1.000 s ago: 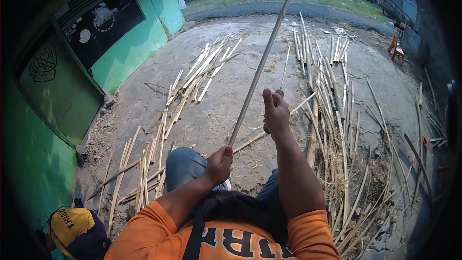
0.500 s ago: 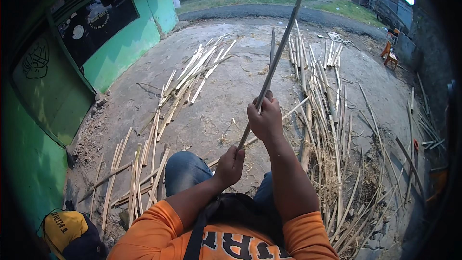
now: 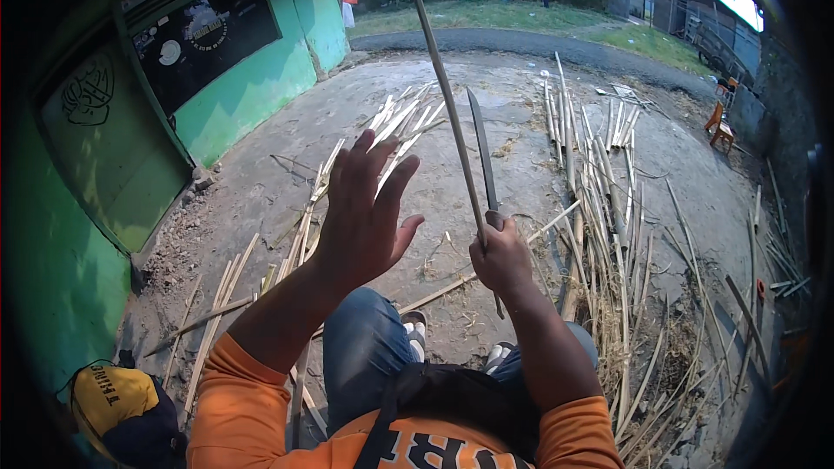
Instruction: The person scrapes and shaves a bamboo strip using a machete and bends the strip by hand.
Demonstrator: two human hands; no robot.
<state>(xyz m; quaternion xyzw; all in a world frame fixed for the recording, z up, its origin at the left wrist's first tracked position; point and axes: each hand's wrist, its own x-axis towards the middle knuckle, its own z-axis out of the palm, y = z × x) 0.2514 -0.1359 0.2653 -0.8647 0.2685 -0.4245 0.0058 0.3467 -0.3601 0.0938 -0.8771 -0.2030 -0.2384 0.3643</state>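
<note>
My left hand (image 3: 360, 213) is raised in front of me, fingers spread, with nothing in it. My right hand (image 3: 502, 259) is closed around the dark handle of a machete (image 3: 483, 148), whose blade points up and away. In the same fist is a long bamboo strip (image 3: 441, 78), slanting up to the left past the top of the picture; its lower end shows below the fist. The blade stands just to the right of the strip, apart from it higher up.
Split bamboo strips (image 3: 618, 208) lie in a long pile on the right. More strips (image 3: 221, 317) lie to the left. A yellow and dark bag (image 3: 117, 408) sits by the green wall (image 3: 248, 108). An orange chair (image 3: 719, 126) stands far right.
My left hand has let go of the bamboo strip and lifted, opening its fingers. The strip now leans left instead of right, still held by my right hand with the machete.
</note>
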